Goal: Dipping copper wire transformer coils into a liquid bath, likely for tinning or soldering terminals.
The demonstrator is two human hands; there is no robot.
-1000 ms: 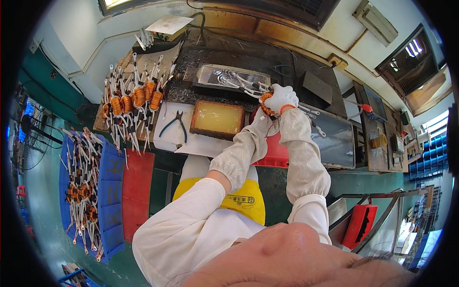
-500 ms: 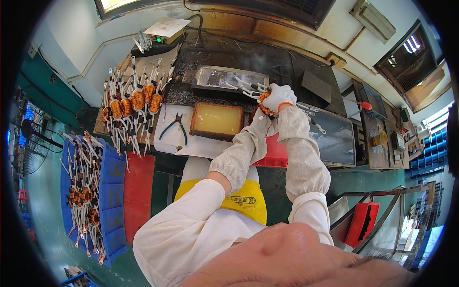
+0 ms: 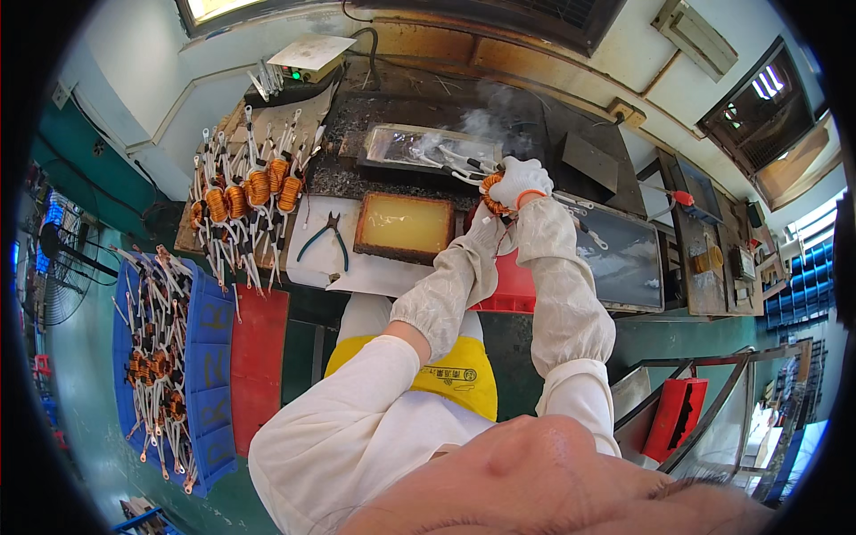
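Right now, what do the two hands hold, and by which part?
The gloved right hand holds an orange wound coil by its ring body, leads pointing left. The left hand touches it from below; its grip is hidden.

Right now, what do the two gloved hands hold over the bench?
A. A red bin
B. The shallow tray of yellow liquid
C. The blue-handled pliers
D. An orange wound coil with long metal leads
D: the right hand and the left hand meet on an orange coil whose leads reach toward the smoking metal tray; the pliers and the yellow tray lie untouched to their left.
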